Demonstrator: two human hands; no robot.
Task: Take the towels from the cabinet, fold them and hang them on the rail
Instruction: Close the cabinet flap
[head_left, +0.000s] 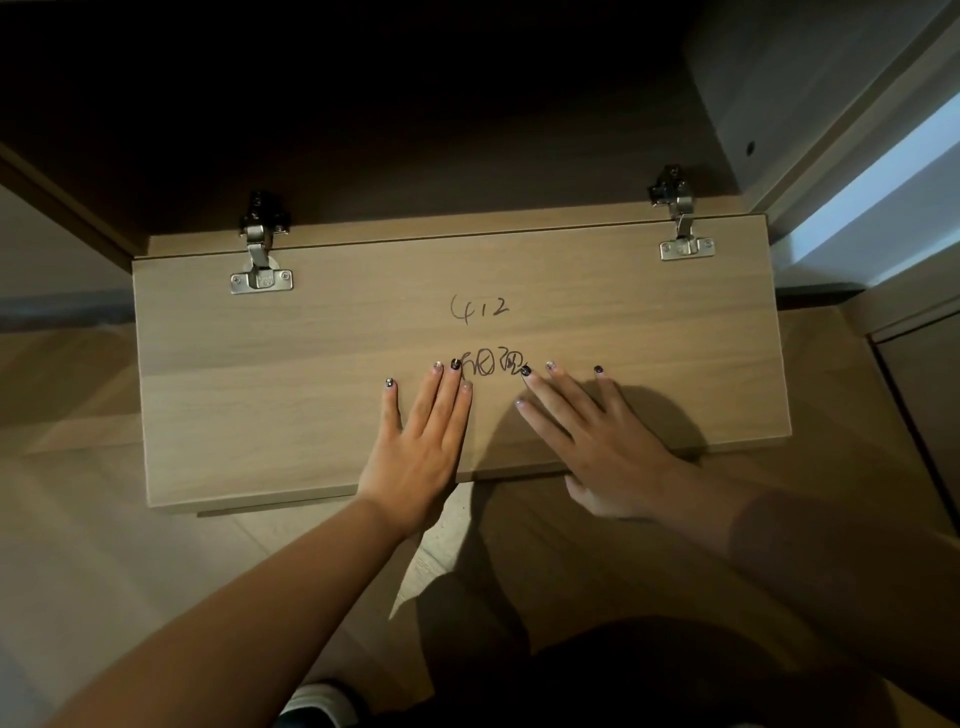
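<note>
A: What does the person touch?

B: The left hand (418, 447) and the right hand (597, 441) lie flat, fingers straight and gripping nothing, side by side on the inner face of the light wooden flap door (311, 374) of the cabinet (415, 171).

A: And on that door?

B: Beyond the fingertips is handwritten black marker writing (480, 307). Two silver metal hinges (261, 260) sit at its far edge. The cabinet beyond is too dark to show towels.
</note>
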